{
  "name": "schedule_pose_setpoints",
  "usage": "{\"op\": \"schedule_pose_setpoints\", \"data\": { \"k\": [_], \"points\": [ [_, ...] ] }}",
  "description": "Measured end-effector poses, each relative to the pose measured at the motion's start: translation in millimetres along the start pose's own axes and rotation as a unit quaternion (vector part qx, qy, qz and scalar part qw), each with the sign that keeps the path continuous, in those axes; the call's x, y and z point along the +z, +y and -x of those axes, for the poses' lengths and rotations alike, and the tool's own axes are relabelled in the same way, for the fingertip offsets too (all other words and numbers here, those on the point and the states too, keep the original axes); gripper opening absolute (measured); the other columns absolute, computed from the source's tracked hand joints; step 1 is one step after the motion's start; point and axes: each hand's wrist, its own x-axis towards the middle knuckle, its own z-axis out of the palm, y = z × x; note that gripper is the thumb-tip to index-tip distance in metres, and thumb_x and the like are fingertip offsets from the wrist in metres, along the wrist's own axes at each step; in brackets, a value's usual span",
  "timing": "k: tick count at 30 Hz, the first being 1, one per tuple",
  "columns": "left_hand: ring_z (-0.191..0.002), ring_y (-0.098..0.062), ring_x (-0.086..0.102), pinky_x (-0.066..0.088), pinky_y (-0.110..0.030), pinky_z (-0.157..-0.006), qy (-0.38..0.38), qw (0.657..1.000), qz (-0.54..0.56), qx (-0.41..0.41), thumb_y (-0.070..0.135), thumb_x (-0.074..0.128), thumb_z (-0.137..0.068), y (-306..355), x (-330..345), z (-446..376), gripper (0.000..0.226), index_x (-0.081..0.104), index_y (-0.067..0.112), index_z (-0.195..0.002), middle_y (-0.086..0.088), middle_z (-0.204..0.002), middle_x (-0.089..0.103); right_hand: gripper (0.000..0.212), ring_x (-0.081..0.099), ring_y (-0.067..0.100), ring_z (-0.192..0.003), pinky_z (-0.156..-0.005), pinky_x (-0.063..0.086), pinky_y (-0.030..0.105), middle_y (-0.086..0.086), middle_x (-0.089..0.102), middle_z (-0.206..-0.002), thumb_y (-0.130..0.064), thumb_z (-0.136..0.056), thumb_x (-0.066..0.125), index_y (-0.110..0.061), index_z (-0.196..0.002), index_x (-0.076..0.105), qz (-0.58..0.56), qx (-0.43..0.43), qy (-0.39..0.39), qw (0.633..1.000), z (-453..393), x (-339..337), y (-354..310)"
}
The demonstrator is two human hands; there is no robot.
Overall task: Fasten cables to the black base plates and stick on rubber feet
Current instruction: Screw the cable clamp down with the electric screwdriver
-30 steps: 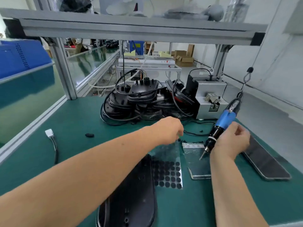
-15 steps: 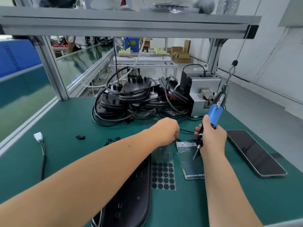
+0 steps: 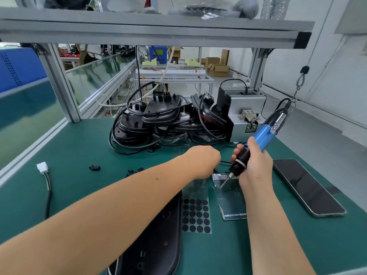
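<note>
— Blue-bodied electric screwdriver (image 3: 256,144): who has it?
— Right hand (image 3: 255,165), fingers wrapped round its black lower barrel, the bit angled down onto a shiny foil bag (image 3: 230,197) on the green mat (image 3: 79,155).
— And the left hand (image 3: 204,160)?
— Knuckles up, fingers curled under at the bag's far corner. Whether they pinch anything, I cannot tell.
— Base plate?
— A glossy black base plate (image 3: 158,245) lies near, partly under the left forearm. Beside it, a clear sheet of round black rubber feet (image 3: 195,215). More plates with cables are heaped at the back (image 3: 162,120).
</note>
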Motion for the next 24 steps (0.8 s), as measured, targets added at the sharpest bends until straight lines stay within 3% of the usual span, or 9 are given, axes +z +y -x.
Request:
{"op": "schedule_pose_setpoints", "data": {
  "k": [3,6,11,18,21,24],
  "points": [
    [-0.080,-0.027,0.058,0.049,-0.035,-0.067,-0.003,1.000,0.015,-0.004,-0.001,0.051,-0.088,2,2,-2,0.021,0.051,0.012,-0.071,-0.004,-0.074,0.055,0.015,0.056,0.014,-0.057,-0.048,0.047,0.024,0.007,0.059,-0.076,-0.022,-0.096,0.059,-0.011,-0.094,0.050,-0.006,-0.003,0.000,1.000,0,0,0],
    [-0.085,-0.028,0.060,0.053,-0.037,-0.075,-0.001,0.998,0.059,-0.008,0.001,0.049,-0.087,-1,4,-2,0.016,0.057,0.013,-0.079,-0.009,-0.087,0.066,0.014,0.056,0.014,-0.057,-0.048,0.047,0.025,0.007,0.059,-0.076,-0.022,-0.096,0.058,-0.012,-0.092,0.050,-0.004,-0.004,0.001,1.000,1,1,0],
    [-0.077,-0.024,0.051,0.049,-0.035,-0.073,-0.014,0.997,0.078,-0.004,0.002,0.050,-0.087,-4,6,-4,0.016,0.056,0.015,-0.079,-0.008,-0.085,0.062,0.013,0.056,0.014,-0.058,-0.048,0.047,0.025,0.007,0.058,-0.076,-0.022,-0.096,0.058,-0.012,-0.093,0.050,-0.003,-0.006,0.002,1.000,2,1,-1],
    [-0.068,-0.026,0.047,0.041,-0.031,-0.058,0.012,0.999,0.036,-0.013,-0.002,0.050,-0.085,3,5,-5,0.034,0.038,0.012,-0.056,-0.002,-0.060,0.043,0.013,0.055,0.014,-0.058,-0.048,0.047,0.025,0.007,0.059,-0.076,-0.021,-0.096,0.058,-0.012,-0.092,0.049,-0.007,-0.013,0.004,1.000,3,0,-3],
    [-0.075,-0.025,0.056,0.050,-0.032,-0.066,0.043,0.995,0.087,-0.036,0.004,0.053,-0.083,2,-1,-1,0.018,0.054,0.011,-0.066,-0.007,-0.075,0.059,0.013,0.056,0.014,-0.057,-0.049,0.048,0.025,0.007,0.060,-0.077,-0.022,-0.096,0.058,-0.011,-0.094,0.050,-0.034,0.006,-0.006,0.999,6,1,-5],
    [-0.069,-0.011,0.061,0.051,-0.021,-0.062,0.104,0.957,0.254,-0.097,0.011,0.061,-0.078,-9,-21,12,0.011,0.069,0.015,-0.071,0.003,-0.074,0.068,0.013,0.059,0.013,-0.059,-0.054,0.052,0.025,0.007,0.063,-0.076,-0.022,-0.096,0.058,-0.011,-0.096,0.051,-0.110,0.040,-0.035,0.992,11,2,-11]
  ]
}}
